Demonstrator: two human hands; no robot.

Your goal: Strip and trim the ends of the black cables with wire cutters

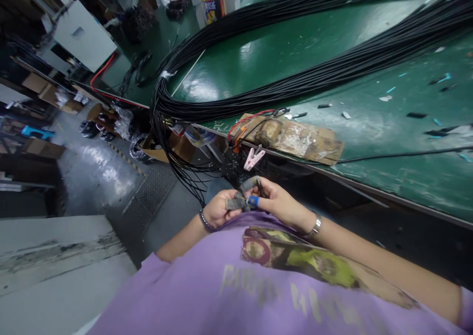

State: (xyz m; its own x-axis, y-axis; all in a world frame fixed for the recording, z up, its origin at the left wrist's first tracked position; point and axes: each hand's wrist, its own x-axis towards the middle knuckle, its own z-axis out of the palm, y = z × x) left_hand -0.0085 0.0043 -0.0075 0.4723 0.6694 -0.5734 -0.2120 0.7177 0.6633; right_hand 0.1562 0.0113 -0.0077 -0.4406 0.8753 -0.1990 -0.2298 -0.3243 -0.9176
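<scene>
My left hand (pixel 223 208) and my right hand (pixel 278 201) meet close in front of my shirt, just off the table's edge. Both are closed, fingertips pinched together on what looks like the end of a thin black cable; the fingers mostly cover it. Grey wraps are on several fingertips, and a blue band is around my right thumb. From the big bundle of black cables (pixel 229 109) on the table, loose cable ends (pixel 185 173) hang over the edge down towards my left hand.
A wooden board (pixel 308 140) with a lumpy block, red and black wires and a pink clip (pixel 254 158) lies on the edge of the green table (pixel 388 182). Cable scraps are scattered at right. A white box-shaped machine (pixel 84 34) and cardboard boxes stand at left.
</scene>
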